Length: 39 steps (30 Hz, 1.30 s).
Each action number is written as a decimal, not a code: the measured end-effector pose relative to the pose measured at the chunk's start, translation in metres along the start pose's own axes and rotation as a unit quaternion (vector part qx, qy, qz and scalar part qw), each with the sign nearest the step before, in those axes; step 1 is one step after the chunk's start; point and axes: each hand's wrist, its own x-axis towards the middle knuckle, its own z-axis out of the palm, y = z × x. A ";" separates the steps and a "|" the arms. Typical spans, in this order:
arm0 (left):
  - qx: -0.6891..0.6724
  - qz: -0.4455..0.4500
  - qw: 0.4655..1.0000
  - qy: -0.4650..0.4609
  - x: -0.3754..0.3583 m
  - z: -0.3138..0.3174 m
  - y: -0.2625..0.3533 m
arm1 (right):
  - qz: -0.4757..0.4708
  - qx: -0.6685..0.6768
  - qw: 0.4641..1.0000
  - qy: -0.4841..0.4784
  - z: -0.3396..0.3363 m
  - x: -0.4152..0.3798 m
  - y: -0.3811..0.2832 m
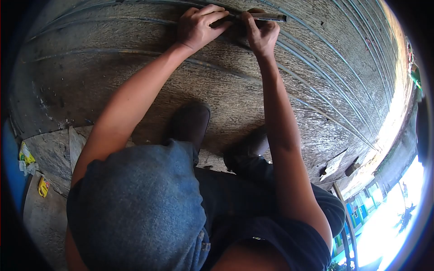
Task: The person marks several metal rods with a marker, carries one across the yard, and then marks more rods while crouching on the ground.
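Observation:
My right hand (261,35) is closed around a marker pen (270,17), whose dark end points to the right. The other end of the pen lies between my two hands, close to the thin metal rods (149,19). Beside it, my left hand (201,28) pinches at a metal rod, thumb and fingers pointing toward the pen. Exactly where the fingertips meet the rod is partly hidden. Both arms reach forward past my bent knees.
Several long rods (343,83) run across the rough, brown-grey surface (244,101). My dark shoes (191,124) rest on it. A yellow packet (44,186) lies at the left, and a flat scrap (334,165) at the right. Bright daylight enters at the lower right.

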 end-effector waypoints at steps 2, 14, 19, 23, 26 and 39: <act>0.001 -0.001 1.000 0.000 0.000 -0.001 0.000 | -0.007 -0.020 1.000 -0.010 0.000 0.001 -0.002; -0.012 -0.008 1.000 -0.009 0.002 -0.003 0.001 | -0.019 -0.054 0.998 -0.022 -0.001 0.000 -0.003; -0.015 -0.002 1.000 -0.004 -0.001 -0.002 0.000 | -0.017 -0.030 0.999 -0.016 0.000 0.001 0.002; -0.015 -0.004 1.000 -0.001 0.002 -0.001 0.000 | 0.004 -0.028 0.999 -0.022 0.000 -0.001 0.000; -0.013 -0.003 1.000 0.002 0.000 -0.001 0.000 | -0.011 -0.021 1.000 -0.010 0.000 0.000 0.000; -0.007 -0.013 1.000 -0.011 -0.004 0.002 -0.003 | 0.022 0.095 0.995 -0.001 -0.014 -0.006 -0.016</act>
